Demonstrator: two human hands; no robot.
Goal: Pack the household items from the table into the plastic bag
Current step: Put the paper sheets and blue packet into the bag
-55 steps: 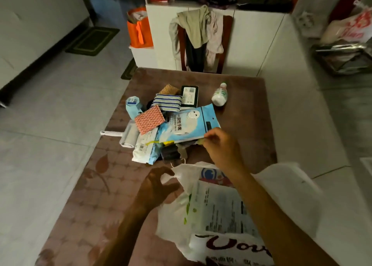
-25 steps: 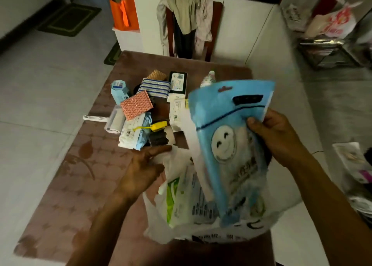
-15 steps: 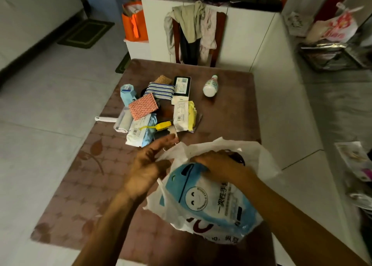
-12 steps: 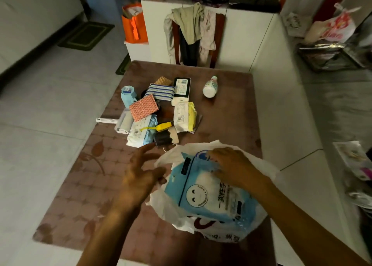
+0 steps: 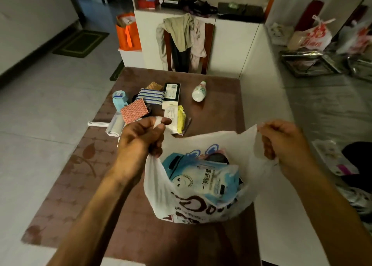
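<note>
A white plastic bag [image 5: 161, 193] with dark lettering hangs open near the table's front edge. My left hand [image 5: 141, 137] grips its left handle and my right hand [image 5: 281, 143] grips its right handle, pulling the mouth wide. Inside lies a blue pack with a smiley face [image 5: 203, 181]. Further back on the brown table [image 5: 219, 108] lie a lint roller [image 5: 114, 125], a red patterned cloth [image 5: 133, 110], a striped cloth [image 5: 151, 95], a black-and-white box [image 5: 171, 91], a yellow-edged pack [image 5: 177, 119], a light blue item [image 5: 119, 99] and a white bottle [image 5: 199, 92].
A chair [image 5: 208, 50] draped with clothes stands behind the table against a white cabinet [image 5: 231, 44]. An orange bag [image 5: 127, 32] sits at the back left. Plastic bags and metal trays [image 5: 308, 64] lie on the floor at the right.
My right hand lifted the blue smiley pack off the pile and put it into the bag. Both hands then moved to the bag's handles and spread it open.
</note>
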